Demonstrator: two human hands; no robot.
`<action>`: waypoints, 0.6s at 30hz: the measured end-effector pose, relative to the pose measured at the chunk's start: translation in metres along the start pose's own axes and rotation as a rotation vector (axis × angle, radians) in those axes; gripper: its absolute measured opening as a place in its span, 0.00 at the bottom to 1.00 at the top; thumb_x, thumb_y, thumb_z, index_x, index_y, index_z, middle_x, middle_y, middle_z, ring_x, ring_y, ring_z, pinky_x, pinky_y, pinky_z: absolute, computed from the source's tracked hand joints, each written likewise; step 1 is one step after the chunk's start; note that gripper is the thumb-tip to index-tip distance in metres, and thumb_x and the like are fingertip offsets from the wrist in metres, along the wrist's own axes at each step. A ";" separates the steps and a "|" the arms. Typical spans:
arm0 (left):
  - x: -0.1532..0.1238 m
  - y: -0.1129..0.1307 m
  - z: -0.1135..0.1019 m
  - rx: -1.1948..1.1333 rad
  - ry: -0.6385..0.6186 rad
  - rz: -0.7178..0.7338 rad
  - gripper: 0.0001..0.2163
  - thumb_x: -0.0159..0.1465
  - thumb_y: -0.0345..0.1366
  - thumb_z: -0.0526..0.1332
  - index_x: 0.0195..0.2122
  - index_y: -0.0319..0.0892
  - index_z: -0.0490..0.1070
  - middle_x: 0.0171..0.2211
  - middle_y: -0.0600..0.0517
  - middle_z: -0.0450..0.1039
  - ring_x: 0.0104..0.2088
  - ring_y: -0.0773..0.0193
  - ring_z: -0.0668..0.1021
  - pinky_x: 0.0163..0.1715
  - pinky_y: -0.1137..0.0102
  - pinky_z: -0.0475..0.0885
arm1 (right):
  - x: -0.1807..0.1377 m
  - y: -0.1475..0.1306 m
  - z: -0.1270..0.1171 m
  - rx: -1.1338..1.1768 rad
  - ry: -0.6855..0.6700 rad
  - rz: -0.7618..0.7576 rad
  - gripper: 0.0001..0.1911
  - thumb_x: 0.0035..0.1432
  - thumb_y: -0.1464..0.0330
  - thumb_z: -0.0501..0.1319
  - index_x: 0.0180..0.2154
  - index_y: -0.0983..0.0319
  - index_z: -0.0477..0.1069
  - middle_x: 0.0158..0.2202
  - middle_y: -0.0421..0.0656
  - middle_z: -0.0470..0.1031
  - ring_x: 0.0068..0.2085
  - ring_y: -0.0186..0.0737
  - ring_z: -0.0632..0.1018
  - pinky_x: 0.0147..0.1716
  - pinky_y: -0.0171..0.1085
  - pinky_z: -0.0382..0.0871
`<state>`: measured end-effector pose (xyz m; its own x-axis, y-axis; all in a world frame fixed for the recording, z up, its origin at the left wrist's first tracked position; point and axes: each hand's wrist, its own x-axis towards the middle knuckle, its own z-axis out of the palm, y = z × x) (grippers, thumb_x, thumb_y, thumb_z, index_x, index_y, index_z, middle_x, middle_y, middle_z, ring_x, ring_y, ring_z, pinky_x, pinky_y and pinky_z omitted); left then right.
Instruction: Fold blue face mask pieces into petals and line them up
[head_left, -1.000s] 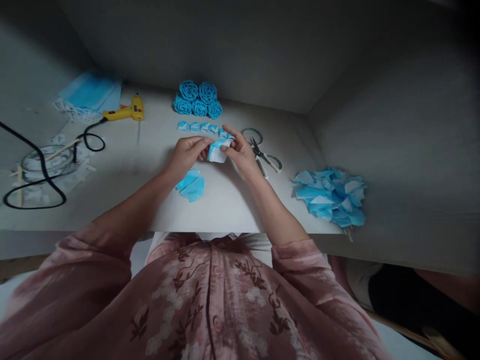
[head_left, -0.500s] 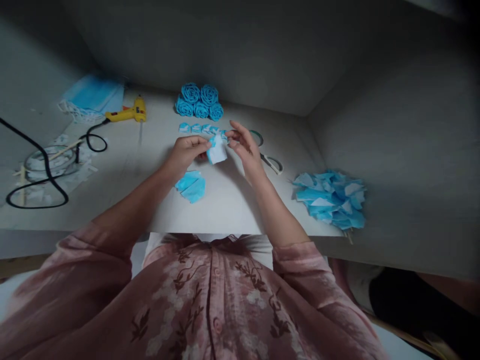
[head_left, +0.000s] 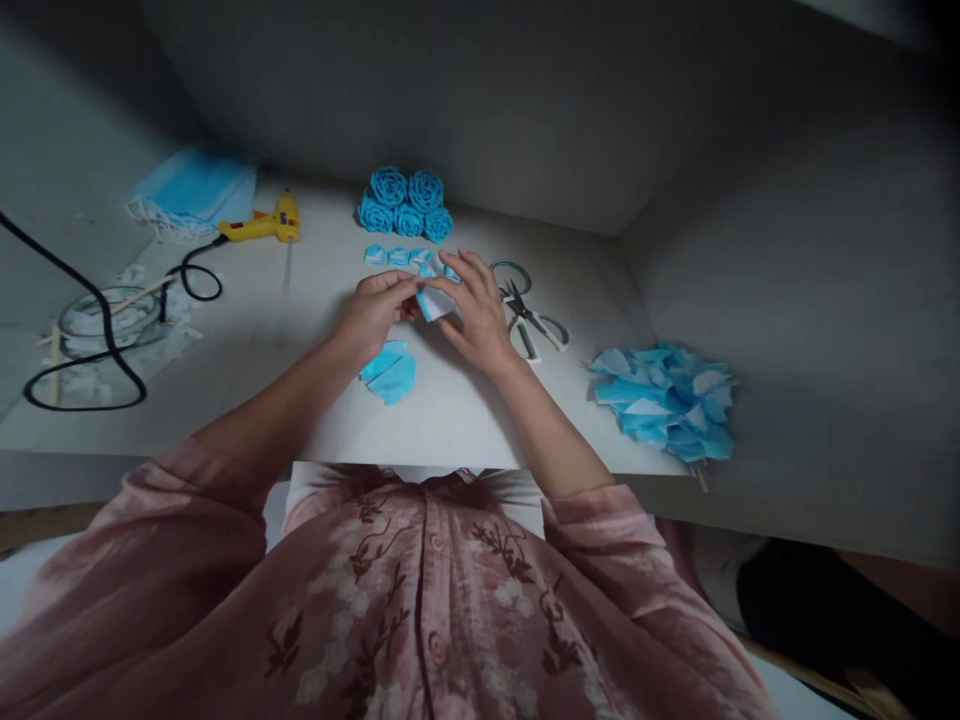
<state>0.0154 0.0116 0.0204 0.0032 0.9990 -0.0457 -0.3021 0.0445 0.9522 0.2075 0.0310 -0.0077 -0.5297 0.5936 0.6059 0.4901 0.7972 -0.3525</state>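
Note:
Both hands meet over the middle of the white table (head_left: 247,330) around a small blue and white fabric piece (head_left: 433,301). My left hand (head_left: 373,313) pinches its left edge with curled fingers. My right hand (head_left: 471,312) lies over its right side, fingers pressed on it. A row of small folded blue pieces (head_left: 397,257) sits just beyond the hands. Behind that row stands a cluster of blue fabric roses (head_left: 406,204). A few flat blue pieces (head_left: 388,368) lie by my left wrist.
Scissors (head_left: 531,320) lie right of my right hand. A heap of blue fabric scraps (head_left: 666,400) sits at the table's right end. A yellow glue gun (head_left: 265,224) with black cord (head_left: 90,340), a stack of blue face masks (head_left: 191,190) and white trimmings (head_left: 112,320) lie at the left.
The fabric piece has been folded smaller between the hands. My right hand lifted its fingers off it, then came back down over its right side.

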 end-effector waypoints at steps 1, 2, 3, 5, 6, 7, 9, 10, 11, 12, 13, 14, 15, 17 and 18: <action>0.000 -0.002 0.000 0.002 -0.010 0.004 0.07 0.61 0.32 0.70 0.27 0.41 0.75 0.22 0.55 0.70 0.24 0.69 0.72 0.28 0.72 0.68 | 0.001 -0.001 -0.001 0.015 -0.005 0.010 0.20 0.71 0.58 0.59 0.61 0.49 0.73 0.73 0.42 0.67 0.77 0.56 0.61 0.76 0.67 0.53; 0.000 -0.003 0.000 0.005 -0.019 0.008 0.08 0.61 0.33 0.70 0.26 0.41 0.75 0.22 0.55 0.70 0.24 0.69 0.72 0.28 0.72 0.68 | 0.001 -0.002 -0.001 0.033 -0.008 0.016 0.16 0.71 0.58 0.60 0.58 0.48 0.75 0.72 0.42 0.69 0.76 0.56 0.62 0.75 0.67 0.54; 0.000 -0.004 0.000 0.010 -0.026 0.012 0.08 0.61 0.34 0.71 0.26 0.41 0.75 0.22 0.55 0.70 0.24 0.69 0.72 0.29 0.71 0.68 | 0.002 -0.003 -0.001 0.053 -0.009 0.021 0.13 0.71 0.58 0.60 0.53 0.49 0.77 0.70 0.42 0.71 0.76 0.56 0.63 0.75 0.66 0.55; 0.000 -0.006 -0.001 0.027 -0.035 0.021 0.09 0.60 0.37 0.73 0.27 0.42 0.75 0.23 0.55 0.71 0.25 0.68 0.72 0.30 0.70 0.70 | 0.002 -0.002 0.000 0.089 0.000 0.031 0.11 0.72 0.55 0.60 0.45 0.49 0.80 0.65 0.43 0.75 0.73 0.56 0.66 0.74 0.65 0.57; 0.000 -0.006 -0.001 0.036 -0.035 0.025 0.10 0.60 0.38 0.73 0.27 0.42 0.75 0.23 0.55 0.71 0.25 0.68 0.72 0.30 0.70 0.70 | 0.002 -0.001 0.001 0.103 0.011 0.038 0.12 0.71 0.54 0.60 0.42 0.50 0.80 0.63 0.43 0.76 0.72 0.56 0.67 0.74 0.64 0.57; 0.000 -0.006 -0.001 0.042 -0.030 0.028 0.10 0.60 0.38 0.73 0.27 0.42 0.75 0.23 0.55 0.71 0.25 0.68 0.73 0.31 0.70 0.70 | 0.002 -0.001 0.002 0.117 0.028 0.046 0.14 0.71 0.52 0.60 0.40 0.50 0.80 0.62 0.43 0.77 0.71 0.56 0.68 0.74 0.64 0.58; 0.000 -0.006 -0.001 0.043 -0.015 0.032 0.09 0.61 0.36 0.72 0.27 0.42 0.75 0.23 0.55 0.71 0.26 0.68 0.73 0.31 0.71 0.69 | 0.002 0.000 0.005 0.140 0.074 0.065 0.17 0.70 0.49 0.61 0.38 0.51 0.81 0.60 0.44 0.78 0.69 0.55 0.70 0.73 0.62 0.58; 0.000 -0.006 -0.001 0.038 -0.004 0.037 0.09 0.62 0.35 0.71 0.27 0.41 0.75 0.23 0.55 0.71 0.26 0.69 0.73 0.31 0.72 0.69 | 0.002 0.000 0.006 0.153 0.103 0.077 0.17 0.69 0.48 0.62 0.38 0.51 0.81 0.60 0.44 0.78 0.68 0.55 0.71 0.73 0.62 0.59; 0.000 -0.005 -0.001 0.034 0.006 0.044 0.08 0.62 0.34 0.70 0.27 0.41 0.75 0.23 0.55 0.72 0.26 0.69 0.73 0.31 0.72 0.69 | 0.001 -0.001 0.007 0.170 0.131 0.093 0.18 0.68 0.47 0.63 0.37 0.52 0.81 0.60 0.44 0.79 0.68 0.55 0.71 0.72 0.61 0.59; 0.000 -0.005 -0.001 0.035 0.013 0.053 0.08 0.63 0.33 0.70 0.27 0.41 0.76 0.23 0.55 0.72 0.26 0.69 0.73 0.31 0.73 0.69 | 0.001 -0.002 0.008 0.191 0.158 0.112 0.18 0.68 0.47 0.63 0.37 0.52 0.81 0.59 0.45 0.79 0.67 0.55 0.72 0.72 0.61 0.61; 0.000 -0.005 -0.001 0.041 0.020 0.062 0.08 0.63 0.33 0.70 0.27 0.41 0.76 0.23 0.55 0.72 0.26 0.69 0.73 0.31 0.73 0.69 | 0.001 -0.003 0.010 0.217 0.182 0.138 0.19 0.67 0.47 0.64 0.36 0.53 0.81 0.59 0.46 0.79 0.66 0.54 0.73 0.71 0.60 0.62; 0.000 -0.006 -0.001 0.052 0.025 0.069 0.08 0.63 0.33 0.69 0.27 0.41 0.76 0.23 0.55 0.72 0.26 0.70 0.73 0.31 0.73 0.68 | 0.000 -0.004 0.011 0.249 0.201 0.169 0.19 0.67 0.47 0.64 0.36 0.53 0.81 0.59 0.47 0.79 0.65 0.54 0.74 0.70 0.59 0.63; 0.000 -0.006 -0.001 0.064 0.029 0.076 0.08 0.63 0.32 0.70 0.27 0.41 0.76 0.23 0.55 0.72 0.26 0.70 0.74 0.31 0.73 0.68 | 0.000 -0.005 0.013 0.287 0.218 0.204 0.19 0.66 0.46 0.65 0.36 0.54 0.81 0.59 0.47 0.79 0.64 0.53 0.75 0.70 0.58 0.64; 0.001 -0.006 0.000 0.081 0.031 0.081 0.08 0.64 0.32 0.70 0.28 0.41 0.77 0.23 0.55 0.73 0.26 0.70 0.74 0.31 0.73 0.68 | -0.001 -0.005 0.016 0.378 0.246 0.270 0.21 0.65 0.45 0.66 0.37 0.55 0.82 0.60 0.49 0.78 0.64 0.52 0.76 0.69 0.57 0.65; 0.000 -0.006 0.000 0.083 0.031 0.080 0.07 0.63 0.31 0.70 0.28 0.40 0.77 0.24 0.55 0.73 0.26 0.70 0.74 0.31 0.73 0.68 | -0.002 -0.006 0.017 0.425 0.257 0.298 0.21 0.64 0.45 0.66 0.37 0.55 0.82 0.60 0.50 0.78 0.64 0.51 0.77 0.69 0.56 0.66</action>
<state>0.0173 0.0118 0.0147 -0.0480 0.9986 0.0236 -0.2203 -0.0336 0.9749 0.1938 0.0275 -0.0188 -0.2007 0.7955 0.5718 0.2432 0.6058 -0.7575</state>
